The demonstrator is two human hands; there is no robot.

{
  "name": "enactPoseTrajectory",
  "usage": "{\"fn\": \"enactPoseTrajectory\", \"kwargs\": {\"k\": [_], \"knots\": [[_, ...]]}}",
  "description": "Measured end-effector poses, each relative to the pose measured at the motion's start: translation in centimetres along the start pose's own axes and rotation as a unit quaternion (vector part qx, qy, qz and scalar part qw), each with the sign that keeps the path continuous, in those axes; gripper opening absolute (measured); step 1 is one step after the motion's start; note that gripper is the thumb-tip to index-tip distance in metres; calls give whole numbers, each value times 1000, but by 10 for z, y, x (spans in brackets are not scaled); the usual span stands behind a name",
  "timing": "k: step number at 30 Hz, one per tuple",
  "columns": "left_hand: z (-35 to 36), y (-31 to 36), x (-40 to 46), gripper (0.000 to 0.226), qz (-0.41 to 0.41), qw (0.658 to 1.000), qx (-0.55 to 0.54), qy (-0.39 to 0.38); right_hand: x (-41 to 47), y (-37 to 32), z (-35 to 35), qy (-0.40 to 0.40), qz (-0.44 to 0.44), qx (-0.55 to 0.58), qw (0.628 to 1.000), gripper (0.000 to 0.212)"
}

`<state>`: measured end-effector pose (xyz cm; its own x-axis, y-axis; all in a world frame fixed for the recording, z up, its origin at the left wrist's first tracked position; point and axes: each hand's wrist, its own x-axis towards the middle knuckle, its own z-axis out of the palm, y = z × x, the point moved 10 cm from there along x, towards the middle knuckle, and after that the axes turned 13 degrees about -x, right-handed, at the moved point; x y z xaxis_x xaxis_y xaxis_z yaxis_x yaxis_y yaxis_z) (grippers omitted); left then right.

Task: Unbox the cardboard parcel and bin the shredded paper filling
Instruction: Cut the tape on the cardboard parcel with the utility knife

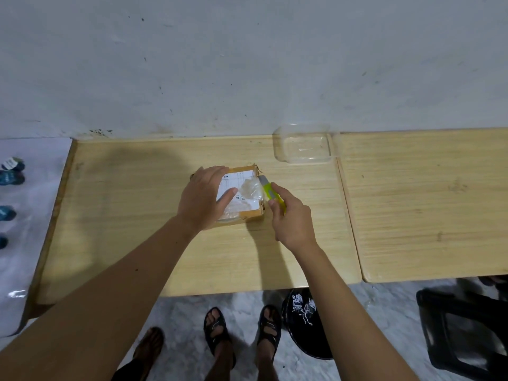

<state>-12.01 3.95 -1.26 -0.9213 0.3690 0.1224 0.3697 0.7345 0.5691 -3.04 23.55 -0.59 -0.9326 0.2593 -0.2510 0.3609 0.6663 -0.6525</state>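
Head view. I see the cardboard parcel (248, 213) lying flat on the tabletop (137, 243), nearer the far edge than the near one, lid taped and not yet open; white label and crinkled clear tape on top. Left hand (204, 198) lies palm-down over the parcel's left half, fingers (228, 194) straight, pressing the lid. Right hand (292, 220) grips a yellow-green box cutter (270, 192), fingers curled round its handle, the cutter's front end at the parcel's right edge. Clear plastic tray (303, 144) sits at the far edge. Black bin (305, 323) on the floor under the near edge.
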Motion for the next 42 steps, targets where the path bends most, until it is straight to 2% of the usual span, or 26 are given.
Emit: {"fn": "enactPoseTrajectory", "kwargs": {"k": [5, 9, 15, 23, 35, 42], "knots": [[-2, -2, -1, 52, -10, 999, -32, 28, 10, -23, -5, -25, -27, -108, 993, 47], [-8, 2, -4, 48, -23, 997, -49, 62, 6, -21, -7, -30, -32, -107, 993, 46], [-8, -1, -4, 48, -33, 995, -57, 70, 1, -19, -9, -40, -30, -99, 994, 45], [-6, 5, -5, 46, 18, 995, -63, 73, -12, -14, -15, -55, -32, -155, 986, 46], [-7, 2, -5, 44, 21, 993, -59, 105, -32, -7, -12, -23, -3, -91, 996, 46], [-3, -1, -4, 45, 18, 994, -54, 93, -45, 7, 0, -14, 20, -61, 998, 44]]}}
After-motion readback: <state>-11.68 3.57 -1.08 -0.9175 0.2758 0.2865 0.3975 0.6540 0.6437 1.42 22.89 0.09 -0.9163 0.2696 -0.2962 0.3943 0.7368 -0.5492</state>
